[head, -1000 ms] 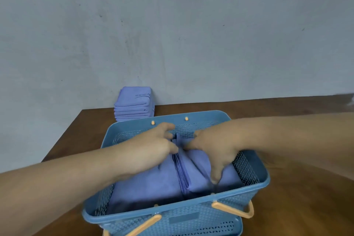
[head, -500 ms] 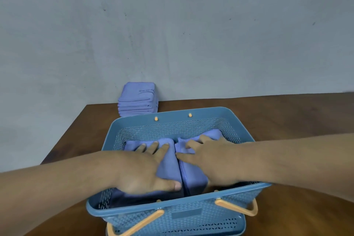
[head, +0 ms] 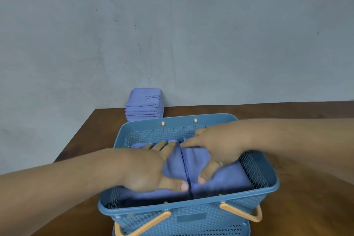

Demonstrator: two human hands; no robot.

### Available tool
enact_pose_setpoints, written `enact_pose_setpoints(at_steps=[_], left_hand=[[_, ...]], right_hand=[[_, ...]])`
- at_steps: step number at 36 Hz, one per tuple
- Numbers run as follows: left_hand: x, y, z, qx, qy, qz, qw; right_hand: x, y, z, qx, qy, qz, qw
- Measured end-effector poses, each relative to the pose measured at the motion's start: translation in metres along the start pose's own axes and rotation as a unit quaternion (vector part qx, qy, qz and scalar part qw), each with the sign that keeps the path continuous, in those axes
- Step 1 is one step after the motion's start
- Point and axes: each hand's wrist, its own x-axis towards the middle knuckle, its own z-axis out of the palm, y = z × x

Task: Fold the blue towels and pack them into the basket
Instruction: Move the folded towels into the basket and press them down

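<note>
Both forearms reach in from either side, the left grip [head: 147,170] and right grip [head: 220,145] lying palm-down side by side, fingers straight and spread, thumb tips close together.

Ahead of you stands a plain grey-blue wall [head: 172,34], filling the upper half and more of your view. Its surface is matte and a little uneven, with small dark specks and faint scuffs scattered over it. Below it you have a dark brown wooden table [head: 310,209], whose far edge runs against the wall. The table's left edge slants from its far corner toward your near left, with the same grey beyond it. The light falls soft and even.
</note>
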Motion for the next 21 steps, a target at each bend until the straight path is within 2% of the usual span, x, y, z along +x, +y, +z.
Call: enact_pose_setpoints(at_steps=[5, 7, 10, 14, 18, 21], left_hand=[[-0.002, -0.023, -0.028, -0.032, 0.127, 0.104, 0.986], [-0.004, -0.032, -0.044, -0.048, 0.174, 0.113, 0.977], [-0.005, -0.047, -0.072, -0.055, 0.221, 0.075, 0.971], [0.015, -0.083, -0.105, -0.051, 0.247, 0.007, 0.968], [0.054, -0.126, -0.124, -0.058, 0.255, -0.053, 0.964], [0.089, -0.155, -0.123, -0.074, 0.243, -0.072, 0.965]], right_hand=[[-0.013, -0.001, -0.053, 0.041, 0.099, -0.033, 0.994], [-0.012, 0.001, -0.074, 0.073, 0.125, -0.032, 0.989], [0.005, 0.008, -0.098, 0.083, 0.158, -0.015, 0.984], [0.053, 0.025, -0.116, 0.103, 0.169, 0.02, 0.98], [0.123, 0.047, -0.123, 0.236, 0.133, 0.065, 0.96], [0.176, 0.058, -0.127, 0.356, 0.115, 0.113, 0.92]])
